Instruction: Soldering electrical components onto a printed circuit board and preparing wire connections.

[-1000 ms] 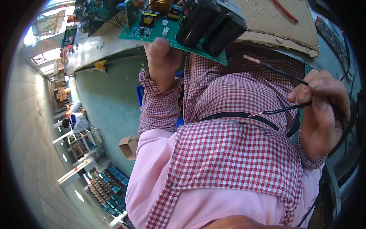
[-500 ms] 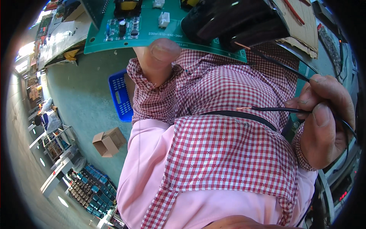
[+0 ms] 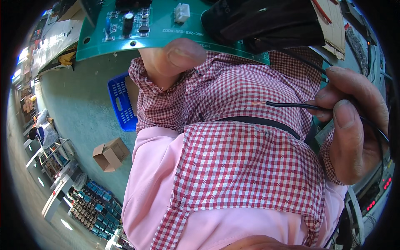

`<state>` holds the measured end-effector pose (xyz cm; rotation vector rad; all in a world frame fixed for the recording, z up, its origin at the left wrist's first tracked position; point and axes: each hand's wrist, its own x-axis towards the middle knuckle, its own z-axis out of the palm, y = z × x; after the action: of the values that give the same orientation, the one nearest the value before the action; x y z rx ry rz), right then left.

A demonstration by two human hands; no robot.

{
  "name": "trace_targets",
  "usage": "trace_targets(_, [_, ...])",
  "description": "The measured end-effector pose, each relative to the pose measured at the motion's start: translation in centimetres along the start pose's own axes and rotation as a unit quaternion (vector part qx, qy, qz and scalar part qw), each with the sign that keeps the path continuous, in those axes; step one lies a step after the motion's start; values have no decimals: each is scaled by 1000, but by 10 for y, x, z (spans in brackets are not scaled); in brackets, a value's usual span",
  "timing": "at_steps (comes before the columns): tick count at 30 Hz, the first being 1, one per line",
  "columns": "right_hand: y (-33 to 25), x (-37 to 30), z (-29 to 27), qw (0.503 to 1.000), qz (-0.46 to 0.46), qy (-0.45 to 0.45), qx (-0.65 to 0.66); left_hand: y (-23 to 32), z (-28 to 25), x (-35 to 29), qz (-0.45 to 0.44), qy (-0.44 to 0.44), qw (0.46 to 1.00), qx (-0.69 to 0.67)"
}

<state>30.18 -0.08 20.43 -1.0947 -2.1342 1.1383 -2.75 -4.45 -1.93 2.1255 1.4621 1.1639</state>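
Observation:
My left hand (image 3: 173, 60) grips a green circuit board (image 3: 175, 37) at its near edge, the thumb pressed along it. Small parts, a white connector socket (image 3: 182, 13) and large glossy black cylindrical parts (image 3: 266, 21) sit on the board. In my right hand (image 3: 354, 129), closed by the board's right end, are two black wires. The lower wire (image 3: 291, 105) points left, its bare copper strands in front of my checked apron. Up toward the black parts runs the upper wire (image 3: 306, 62); its tip is hidden there.
A flat cardboard piece (image 3: 335, 37) with a red wire (image 3: 321, 11) lies at the upper right. On the floor at left are a blue plastic crate (image 3: 121, 104) and an open cardboard box (image 3: 110, 154). A device with red lit digits (image 3: 379, 193) stands at lower right.
The board has shifted slightly left and up with my left hand. My right hand has risen a little with the wires, and the upper wire's copper tip has gone out of sight by the black parts.

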Motion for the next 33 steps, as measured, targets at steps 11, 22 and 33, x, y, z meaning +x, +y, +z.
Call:
trace_targets(11, [-2,-1,4,999,36,-13,-8,-8,8,-7,-8,-6,1000,-28])
trace_targets(22, [24,-15,9,995,-14,34,92,-8,10,-10,-12,-10,999,-52])
trace_targets(33, [32,-15,4,992,-47,4,116,-8,9,-12,-22,-16,997,-73])
